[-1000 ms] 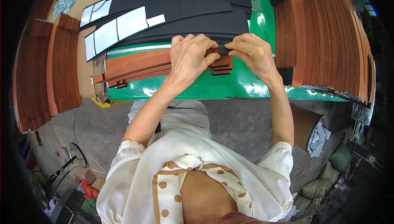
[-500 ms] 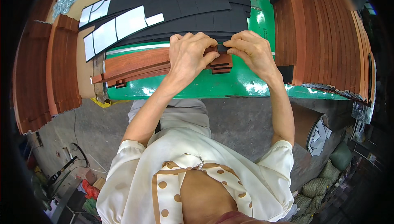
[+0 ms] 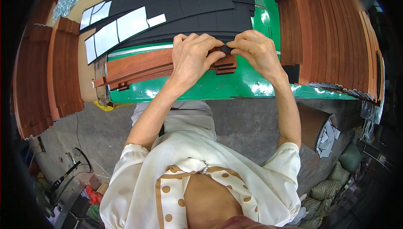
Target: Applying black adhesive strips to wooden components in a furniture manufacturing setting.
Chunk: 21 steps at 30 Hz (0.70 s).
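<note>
Between my two hands is a small black foam-like piece (image 3: 226, 49). My left hand (image 3: 192, 57) pinches it from the left with thumb and fingertips, and my right hand (image 3: 259, 52) grips its other side the same way. Directly below are reddish-brown wooden slats (image 3: 140, 65), lying side by side across the table, their stepped right ends (image 3: 226, 67) showing under the piece. My left hand covers part of these slats. Whether the piece touches the wood is hidden by my fingers.
Black sheets (image 3: 205, 8) lie behind on the green tabletop (image 3: 256, 78), with white-faced pieces (image 3: 126, 25) on their left part. Stacked brown slats stand at the right (image 3: 327, 40) and left (image 3: 65, 69). Below the table's right side lies a brown bin (image 3: 312, 124) holding white scraps.
The small black piece now looks bent or curled between my fingertips, where it lay flatter before. Both hands have stayed in nearly the same place.
</note>
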Motion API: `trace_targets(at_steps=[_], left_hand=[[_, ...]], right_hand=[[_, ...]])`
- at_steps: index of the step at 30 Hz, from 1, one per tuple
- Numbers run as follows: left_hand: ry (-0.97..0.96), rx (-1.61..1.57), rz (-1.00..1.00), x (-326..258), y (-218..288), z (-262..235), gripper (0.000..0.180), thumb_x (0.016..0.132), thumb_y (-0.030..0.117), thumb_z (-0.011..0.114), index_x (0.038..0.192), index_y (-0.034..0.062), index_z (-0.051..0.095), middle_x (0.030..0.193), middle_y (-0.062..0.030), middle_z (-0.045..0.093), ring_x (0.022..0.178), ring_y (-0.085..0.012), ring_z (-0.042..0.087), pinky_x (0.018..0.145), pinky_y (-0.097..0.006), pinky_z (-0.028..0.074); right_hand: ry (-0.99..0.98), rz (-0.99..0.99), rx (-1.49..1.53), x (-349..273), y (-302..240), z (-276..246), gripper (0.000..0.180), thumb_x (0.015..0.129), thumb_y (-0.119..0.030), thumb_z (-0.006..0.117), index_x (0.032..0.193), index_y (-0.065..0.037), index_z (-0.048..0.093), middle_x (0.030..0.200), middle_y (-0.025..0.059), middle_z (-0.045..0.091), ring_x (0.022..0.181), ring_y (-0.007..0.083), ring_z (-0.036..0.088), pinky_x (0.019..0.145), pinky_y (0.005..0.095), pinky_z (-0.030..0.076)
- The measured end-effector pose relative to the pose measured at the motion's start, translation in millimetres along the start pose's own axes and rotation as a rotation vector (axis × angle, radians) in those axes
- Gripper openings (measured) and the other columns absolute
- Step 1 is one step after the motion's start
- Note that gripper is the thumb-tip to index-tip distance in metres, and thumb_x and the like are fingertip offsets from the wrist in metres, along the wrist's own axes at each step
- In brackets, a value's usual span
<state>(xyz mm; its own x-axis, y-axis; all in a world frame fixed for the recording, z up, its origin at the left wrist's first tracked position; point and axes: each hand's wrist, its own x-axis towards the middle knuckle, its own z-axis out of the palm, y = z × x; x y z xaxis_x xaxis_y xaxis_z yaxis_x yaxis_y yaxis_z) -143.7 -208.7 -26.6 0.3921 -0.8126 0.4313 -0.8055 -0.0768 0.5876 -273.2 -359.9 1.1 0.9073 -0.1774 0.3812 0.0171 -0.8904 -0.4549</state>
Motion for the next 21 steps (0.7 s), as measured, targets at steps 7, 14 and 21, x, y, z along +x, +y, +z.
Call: trace_targets(at_steps=[7, 14, 21], left_hand=[[-0.026, 0.042, 0.007, 1, 1, -3, 0.022, 0.072, 0.026, 0.074, 0.088, 0.01, 0.071, 0.086, 0.0027, 0.067, 0.075, -0.014, 0.057, 0.073, -0.032, 0.032], [0.0, 0.081, 0.039, 1, 0, -1, 0.02, 0.073, 0.024, 0.074, 0.088, 0.0103, 0.071, 0.085, 0.0032, 0.067, 0.074, -0.0135, 0.057, 0.073, -0.032, 0.033], [0.067, 0.076, 0.104, -1, -1, 3, 0.019, 0.072, 0.022, 0.074, 0.086, 0.0109, 0.069, 0.082, 0.0038, 0.066, 0.071, -0.0148, 0.057, 0.074, -0.033, 0.032]], right_hand=[[0.095, 0.085, 0.085, -12, 4, -1, 0.026, 0.068, -0.008, 0.074, 0.093, -0.005, 0.07, 0.089, 0.0059, 0.066, 0.083, 0.0231, 0.061, 0.073, 0.0342, 0.05], [0.128, 0.271, 0.234, -29, 7, 4, 0.024, 0.074, -0.007, 0.073, 0.098, -0.003, 0.069, 0.094, 0.0085, 0.067, 0.086, 0.0193, 0.064, 0.068, 0.0303, 0.05], [0.162, 0.253, 0.198, -28, 6, 6, 0.018, 0.076, -0.006, 0.071, 0.093, -0.002, 0.068, 0.091, 0.008, 0.067, 0.082, 0.02, 0.064, 0.066, 0.0305, 0.051]])
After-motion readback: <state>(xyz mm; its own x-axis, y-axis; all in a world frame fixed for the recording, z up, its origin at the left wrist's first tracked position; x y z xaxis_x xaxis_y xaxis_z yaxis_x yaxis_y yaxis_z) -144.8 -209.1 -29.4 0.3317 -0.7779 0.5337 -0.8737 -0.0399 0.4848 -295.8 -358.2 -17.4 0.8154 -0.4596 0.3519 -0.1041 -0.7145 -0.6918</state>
